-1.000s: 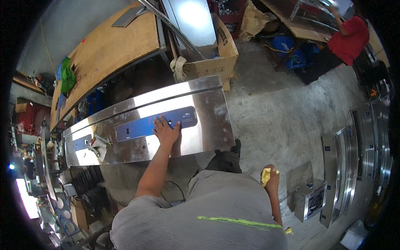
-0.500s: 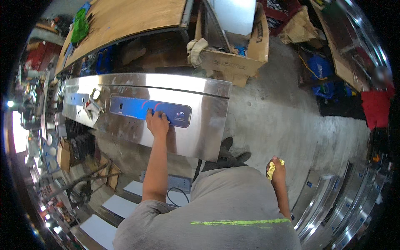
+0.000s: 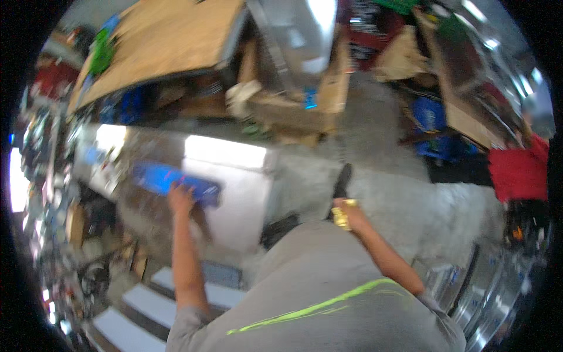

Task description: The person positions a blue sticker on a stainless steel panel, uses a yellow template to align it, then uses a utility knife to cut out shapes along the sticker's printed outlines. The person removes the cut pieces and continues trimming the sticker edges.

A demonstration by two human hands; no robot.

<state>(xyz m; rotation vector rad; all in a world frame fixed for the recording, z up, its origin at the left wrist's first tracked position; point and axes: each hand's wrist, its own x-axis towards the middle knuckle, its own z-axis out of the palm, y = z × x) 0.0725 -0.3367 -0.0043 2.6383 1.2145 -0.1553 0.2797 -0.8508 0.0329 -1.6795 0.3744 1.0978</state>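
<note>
The blue strip (image 3: 158, 178) is located on the shiny metal casing (image 3: 240, 196), short of the casing's right edge. The left hand (image 3: 181, 200) overlaps the strip's lower edge, fingers extended and slightly spread (blur hides how firmly they bear down). The right hand (image 3: 354, 219) is closed around a crumpled yellow wad (image 3: 341, 217), apart from the casing. Grey floor (image 3: 387, 158) extends from the casing's right edge toward a person in red (image 3: 519, 167), giving room sideways. Beyond the far edge, a cardboard box (image 3: 293, 114) and wooden desk (image 3: 158, 35) restrict movement.
</note>
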